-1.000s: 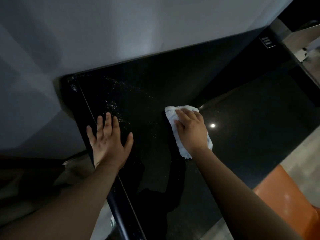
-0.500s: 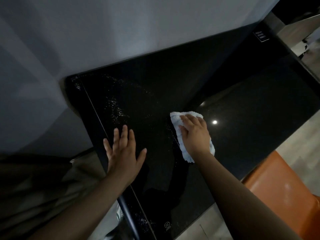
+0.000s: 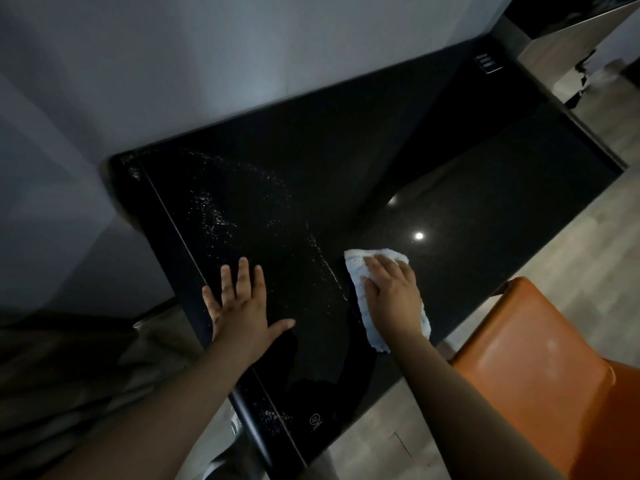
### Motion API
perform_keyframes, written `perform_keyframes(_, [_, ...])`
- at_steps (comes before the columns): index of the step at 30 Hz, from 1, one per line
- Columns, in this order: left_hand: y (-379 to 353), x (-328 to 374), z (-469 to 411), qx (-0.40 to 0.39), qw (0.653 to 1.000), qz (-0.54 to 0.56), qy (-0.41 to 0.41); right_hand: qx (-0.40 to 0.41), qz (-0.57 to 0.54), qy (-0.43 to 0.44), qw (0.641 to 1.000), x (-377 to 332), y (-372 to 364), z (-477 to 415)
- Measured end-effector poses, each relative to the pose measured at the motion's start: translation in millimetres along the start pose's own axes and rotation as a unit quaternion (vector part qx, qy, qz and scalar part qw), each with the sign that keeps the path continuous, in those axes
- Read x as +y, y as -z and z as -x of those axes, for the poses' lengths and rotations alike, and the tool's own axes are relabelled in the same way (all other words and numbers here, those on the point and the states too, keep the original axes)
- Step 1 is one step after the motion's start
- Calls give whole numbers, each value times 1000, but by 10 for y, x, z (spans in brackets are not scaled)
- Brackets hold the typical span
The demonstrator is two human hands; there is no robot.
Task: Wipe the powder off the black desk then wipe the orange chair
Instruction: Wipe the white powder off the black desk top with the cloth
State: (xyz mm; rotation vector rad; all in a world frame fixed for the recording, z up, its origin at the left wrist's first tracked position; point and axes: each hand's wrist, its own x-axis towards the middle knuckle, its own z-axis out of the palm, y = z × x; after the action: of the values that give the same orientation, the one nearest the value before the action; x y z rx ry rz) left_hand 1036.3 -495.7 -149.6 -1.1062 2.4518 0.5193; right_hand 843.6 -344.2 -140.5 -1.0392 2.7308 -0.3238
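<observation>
Black desk (image 3: 502, 202): glossy top, set into a corner against a pale wall (image 3: 242, 64). Powder (image 3: 213, 211) lies scattered over the left part of the top, thickest toward the back-left corner. A thin pale ridge of it runs just left of the cloth, probably pushed up by a wipe. A few specks also sit near the front edge by a small printed logo (image 3: 314, 420). The right part of the top looks bare of powder, though the room is dim and the gloss may hide fine dust.

White cloth (image 3: 356, 271): folded into a pad, flat on the desk near its front-right edge. Right hand (image 3: 391, 296) presses down on it, fingers straight and together, palm down, not bunched round it. Flat pressure keeps the whole pad on the surface.

Left hand (image 3: 242, 306) rests flat on the desk to the left, fingers spread, holding nothing. It seems to be a brace for leaning over the top. It sits in the powdered zone, so it must lift before that patch can be wiped.

Orange chair (image 3: 530, 368) stands just beside the desk's front-right edge, with faint pale marks on the seat and neither hand on it. The desk step is in hand, perhaps half done, and the chair is not yet begun.
</observation>
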Motion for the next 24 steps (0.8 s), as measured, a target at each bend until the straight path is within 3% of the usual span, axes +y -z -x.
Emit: perform_keyframes(24, [111, 39, -8, -35, 996, -77, 4, -11, -6, -74, 997, 729, 240, 979])
